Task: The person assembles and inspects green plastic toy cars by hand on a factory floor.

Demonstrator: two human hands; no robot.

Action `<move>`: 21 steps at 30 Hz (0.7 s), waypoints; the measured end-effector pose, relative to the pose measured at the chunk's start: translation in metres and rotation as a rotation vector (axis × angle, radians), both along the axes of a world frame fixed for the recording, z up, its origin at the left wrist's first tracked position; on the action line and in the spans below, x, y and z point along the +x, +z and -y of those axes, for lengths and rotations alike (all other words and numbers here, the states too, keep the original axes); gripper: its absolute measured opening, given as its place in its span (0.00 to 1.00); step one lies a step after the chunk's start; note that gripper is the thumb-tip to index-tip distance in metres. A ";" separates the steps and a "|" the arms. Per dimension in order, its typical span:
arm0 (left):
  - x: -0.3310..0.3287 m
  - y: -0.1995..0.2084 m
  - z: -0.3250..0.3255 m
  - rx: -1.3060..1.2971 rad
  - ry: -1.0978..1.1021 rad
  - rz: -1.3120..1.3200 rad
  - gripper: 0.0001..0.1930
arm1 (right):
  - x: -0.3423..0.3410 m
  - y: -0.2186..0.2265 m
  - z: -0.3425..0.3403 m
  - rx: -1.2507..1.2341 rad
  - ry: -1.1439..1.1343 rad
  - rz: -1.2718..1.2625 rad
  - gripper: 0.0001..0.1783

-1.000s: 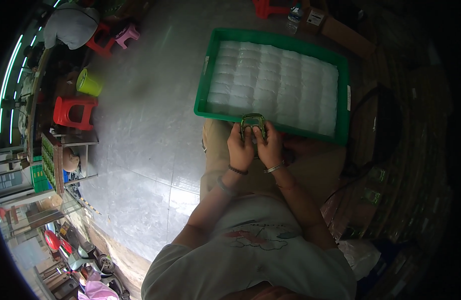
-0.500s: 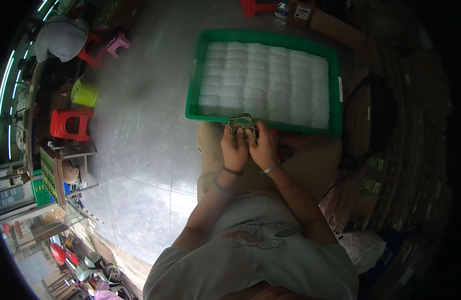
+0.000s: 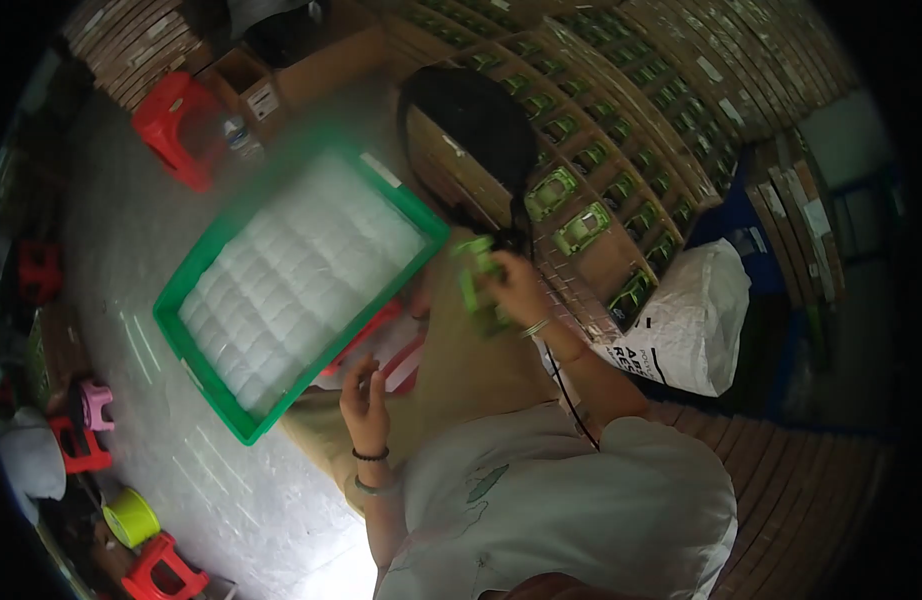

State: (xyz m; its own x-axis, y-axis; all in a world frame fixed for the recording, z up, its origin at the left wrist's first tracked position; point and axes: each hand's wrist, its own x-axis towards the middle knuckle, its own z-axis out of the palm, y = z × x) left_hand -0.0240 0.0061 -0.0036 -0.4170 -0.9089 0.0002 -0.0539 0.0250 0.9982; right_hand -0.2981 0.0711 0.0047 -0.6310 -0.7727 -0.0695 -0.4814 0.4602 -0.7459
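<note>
My right hand (image 3: 519, 290) grips a bright green toy car body (image 3: 473, 272), smeared by motion, over my right thigh. Cardboard trays beside it carry rows of similar green toy car bodies, and two of these, an upper car body (image 3: 552, 193) and a lower car body (image 3: 582, 229), lie nearest to the hand. My left hand (image 3: 363, 402) is raised with nothing in it, its fingers loosely bent and apart. In front of it stands a green plastic crate (image 3: 206, 392) filled with rows of white, soft-looking wrapped packets (image 3: 291, 285).
A black bag (image 3: 481, 115) rests on the cardboard tray (image 3: 603, 268) at my right, near a white sack (image 3: 696, 320). Beyond the crate are a red stool (image 3: 176, 130), a water bottle (image 3: 243, 140) and a cardboard box (image 3: 243, 80). More stools and a yellow-green bucket (image 3: 131, 517) stand at left.
The view has swung right, towards the trays. Both hands held the green car body together before; now the left has let go and the right has carried it off towards the trays.
</note>
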 end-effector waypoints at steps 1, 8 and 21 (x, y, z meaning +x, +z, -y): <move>0.001 -0.006 0.002 0.086 0.003 0.015 0.12 | -0.035 -0.012 -0.026 -0.231 -0.129 0.090 0.15; 0.011 -0.012 0.012 0.255 0.067 -0.012 0.09 | -0.135 -0.004 -0.130 0.177 -0.678 -0.394 0.31; 0.019 -0.025 0.012 0.182 0.128 0.042 0.10 | -0.141 0.005 -0.125 0.466 -0.508 -0.513 0.26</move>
